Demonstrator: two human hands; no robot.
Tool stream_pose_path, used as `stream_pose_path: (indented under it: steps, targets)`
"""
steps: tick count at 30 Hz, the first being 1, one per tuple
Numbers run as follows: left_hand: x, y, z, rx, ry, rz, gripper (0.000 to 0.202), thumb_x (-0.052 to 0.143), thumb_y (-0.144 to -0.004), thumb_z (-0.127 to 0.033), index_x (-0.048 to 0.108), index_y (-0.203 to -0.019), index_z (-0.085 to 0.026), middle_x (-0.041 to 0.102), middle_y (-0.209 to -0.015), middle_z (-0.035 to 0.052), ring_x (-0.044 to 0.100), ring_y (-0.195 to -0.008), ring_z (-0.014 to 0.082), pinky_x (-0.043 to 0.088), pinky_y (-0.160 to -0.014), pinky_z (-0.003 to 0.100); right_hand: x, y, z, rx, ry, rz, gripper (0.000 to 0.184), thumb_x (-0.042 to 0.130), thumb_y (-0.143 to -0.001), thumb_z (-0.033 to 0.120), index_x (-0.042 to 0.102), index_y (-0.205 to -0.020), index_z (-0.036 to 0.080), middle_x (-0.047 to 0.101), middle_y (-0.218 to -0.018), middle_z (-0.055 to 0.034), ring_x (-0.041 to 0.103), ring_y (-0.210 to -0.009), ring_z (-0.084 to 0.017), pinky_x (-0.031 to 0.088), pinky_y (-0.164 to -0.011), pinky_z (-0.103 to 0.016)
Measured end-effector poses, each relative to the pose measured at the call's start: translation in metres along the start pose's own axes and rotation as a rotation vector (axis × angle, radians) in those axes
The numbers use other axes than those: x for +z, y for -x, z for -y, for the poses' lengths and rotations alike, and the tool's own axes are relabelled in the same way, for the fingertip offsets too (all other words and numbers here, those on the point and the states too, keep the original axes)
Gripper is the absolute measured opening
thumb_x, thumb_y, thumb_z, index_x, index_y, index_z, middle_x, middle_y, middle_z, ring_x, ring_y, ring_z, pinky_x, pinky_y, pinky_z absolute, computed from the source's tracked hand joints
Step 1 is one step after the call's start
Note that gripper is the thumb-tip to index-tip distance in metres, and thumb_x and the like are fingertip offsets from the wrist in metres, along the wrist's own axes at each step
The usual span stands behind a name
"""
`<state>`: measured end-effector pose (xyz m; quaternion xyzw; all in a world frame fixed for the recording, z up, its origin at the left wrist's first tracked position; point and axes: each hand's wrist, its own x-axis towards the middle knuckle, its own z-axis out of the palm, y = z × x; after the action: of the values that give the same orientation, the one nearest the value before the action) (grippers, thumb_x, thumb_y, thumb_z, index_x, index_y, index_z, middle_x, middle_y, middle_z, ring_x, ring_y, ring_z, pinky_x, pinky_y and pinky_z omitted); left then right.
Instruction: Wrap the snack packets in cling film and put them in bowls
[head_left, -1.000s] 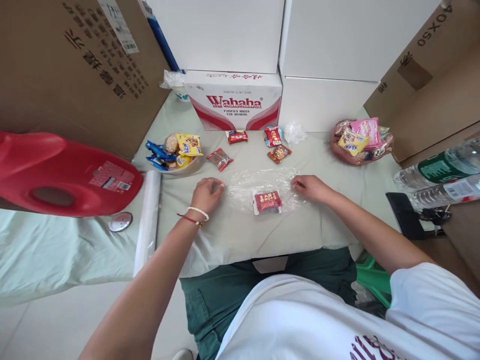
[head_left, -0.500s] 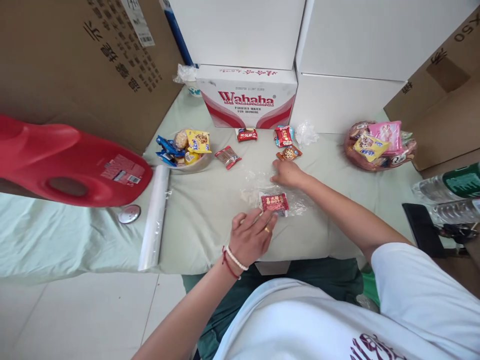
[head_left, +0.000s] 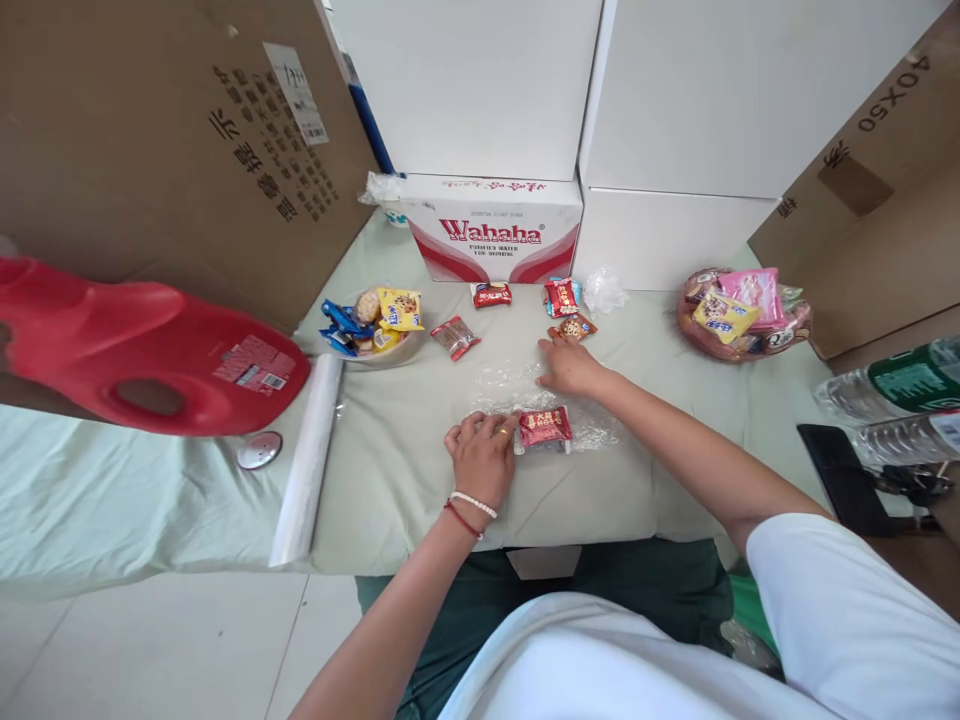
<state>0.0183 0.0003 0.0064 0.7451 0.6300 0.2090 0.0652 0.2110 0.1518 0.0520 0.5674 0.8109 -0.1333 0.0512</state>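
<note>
A small red snack packet (head_left: 545, 427) lies on a sheet of clear plastic film (head_left: 517, 385) spread on the pale green cloth. My left hand (head_left: 482, 455) rests palm down just left of the packet, fingers curled on the film's near edge. My right hand (head_left: 568, 364) lies farther back, fingers pressing the film's far edge, close to a brown cookie packet (head_left: 574, 327).
A bowl of mixed snacks (head_left: 373, 320) and a roll of clear film (head_left: 310, 455) lie to the left. A red jug (head_left: 142, 345) and its cap (head_left: 259, 451) are beyond them. Loose packets (head_left: 491, 294), a Wahaha box (head_left: 491, 232) and a wrapped snack bowl (head_left: 742, 312) stand behind. Water bottles (head_left: 900, 400) lie on the right.
My left hand moved from the film's left edge to its near side beside the red packet. My right hand shifted from the right edge to the far edge.
</note>
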Motion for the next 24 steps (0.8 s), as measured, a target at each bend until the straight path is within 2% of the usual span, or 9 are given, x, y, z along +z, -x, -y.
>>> stream_pose_path:
  steps: [2,5,7,10,14,16,19,21,24]
  targets:
    - [0.002,-0.001,0.0,0.011,0.001,0.017,0.045,0.055,-0.095,-0.014,0.072,-0.129,-0.037,0.076,-0.121,0.0069,0.055,-0.125,0.0338,0.031,-0.101,0.055,0.001,-0.01,0.004,0.029,0.024,0.058,0.062,0.075,-0.087,0.036,0.059,-0.141,0.009,0.067,-0.132,-0.0225,0.056,-0.128,-0.038,0.045,-0.1,-0.04]
    - [0.006,-0.001,0.0,0.024,0.002,0.025,0.046,0.055,-0.094,-0.014,0.072,-0.129,-0.039,0.074,-0.121,0.0073,0.054,-0.127,0.0333,0.031,-0.104,0.056,-0.005,-0.014,0.007,0.001,0.017,0.092,0.031,0.067,-0.09,0.025,0.073,-0.119,0.013,0.075,-0.113,-0.0162,0.066,-0.11,-0.031,0.046,-0.092,-0.035]
    - [0.009,0.0,0.002,0.01,0.01,0.01,0.047,0.055,-0.093,-0.013,0.072,-0.13,-0.038,0.073,-0.12,0.0085,0.053,-0.126,0.0331,0.033,-0.105,0.056,-0.013,-0.006,0.01,-0.057,0.011,0.08,0.023,0.063,-0.093,0.024,0.077,-0.111,0.016,0.074,-0.113,-0.0135,0.065,-0.108,-0.028,0.044,-0.094,-0.033]
    - [0.015,0.0,0.007,-0.039,0.09,-0.077,0.052,0.057,-0.09,-0.014,0.065,-0.138,-0.03,0.064,-0.13,0.0132,0.053,-0.125,0.0325,0.041,-0.104,0.054,-0.024,0.018,0.017,-0.208,-0.004,-0.007,0.022,0.06,-0.095,0.021,0.076,-0.108,0.016,0.067,-0.121,-0.0142,0.062,-0.111,-0.025,0.042,-0.097,-0.031]
    - [0.023,-0.005,0.016,-0.171,0.239,-0.242,0.067,0.063,-0.083,-0.02,0.05,-0.149,-0.013,0.048,-0.141,0.0219,0.048,-0.131,0.0346,0.044,-0.11,0.054,-0.019,0.062,0.031,-0.431,0.008,0.048,0.032,0.053,-0.097,0.015,0.072,-0.123,0.021,0.064,-0.113,-0.0101,0.062,-0.085,-0.019,0.042,-0.073,-0.028]
    - [0.023,-0.01,0.022,-0.288,0.246,-0.244,0.061,0.066,-0.08,-0.023,0.056,-0.139,-0.01,0.049,-0.139,0.0231,0.046,-0.133,0.0379,0.04,-0.114,0.06,-0.007,0.081,0.038,-0.51,0.041,0.117,0.038,0.051,-0.099,0.015,0.07,-0.13,0.028,0.065,-0.112,-0.0082,0.061,-0.081,-0.019,0.04,-0.068,-0.028]
    - [0.02,-0.017,0.031,-0.413,0.357,-0.204,0.027,0.068,-0.076,-0.025,0.069,-0.101,-0.015,0.056,-0.125,0.0192,0.048,-0.131,0.0394,0.036,-0.116,0.063,0.011,0.103,0.044,-0.544,0.106,0.114,0.041,0.049,-0.102,0.015,0.067,-0.137,0.029,0.064,-0.116,-0.0107,0.061,-0.095,-0.023,0.043,-0.073,-0.03]
    - [0.016,-0.021,0.036,-0.457,0.517,-0.193,0.012,0.067,-0.074,-0.024,0.066,-0.084,-0.019,0.06,-0.114,0.0152,0.055,-0.123,0.0353,0.041,-0.113,0.06,0.021,0.112,0.046,-0.537,0.144,0.077,0.045,0.048,-0.102,0.014,0.064,-0.142,0.027,0.063,-0.118,-0.0132,0.06,-0.104,-0.027,0.046,-0.081,-0.034]
    - [0.011,-0.024,0.036,-0.464,0.682,-0.168,0.009,0.062,-0.076,-0.023,0.061,-0.085,-0.021,0.067,-0.109,0.0098,0.066,-0.103,0.024,0.054,-0.099,0.046,0.033,0.121,0.047,-0.521,0.153,0.014,0.05,0.048,-0.101,0.011,0.06,-0.148,0.025,0.062,-0.118,-0.0155,0.057,-0.108,-0.029,0.049,-0.089,-0.04]
